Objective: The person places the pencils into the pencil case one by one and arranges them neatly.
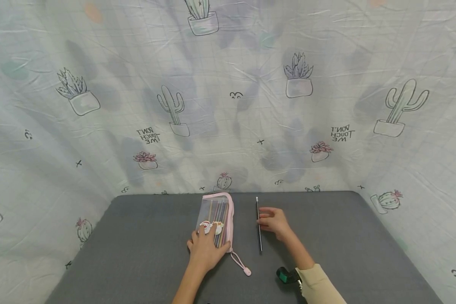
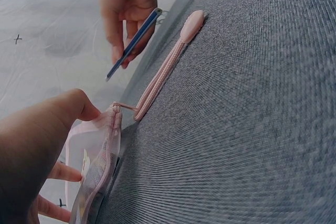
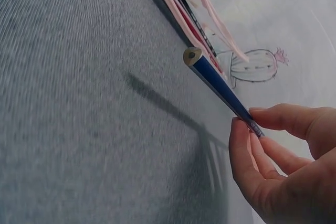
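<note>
A clear pencil case (image 1: 207, 209) with pink edging lies on the grey table, several pencils (image 1: 219, 209) showing inside. My left hand (image 1: 206, 250) rests on its near end, fingers spread over the stickers and thumb at the pink zipped edge. In the right wrist view the pink edges (image 3: 176, 11) of the case stand apart. To the right of the case, my right hand (image 1: 274, 221) pinches a dark blue pencil (image 3: 218, 85) between thumb and fingertips. This pencil's near end is flat and unsharpened; its shadow falls on the table beneath it.
A pink cord pull (image 1: 247, 271) hangs from the zip onto the table near the case's corner. The grey table (image 1: 144, 245) stretches to both sides. Behind it hangs a pale cloth (image 1: 228, 114) printed with cacti. A black strap with a green patch (image 1: 283, 276) sits at the right wrist.
</note>
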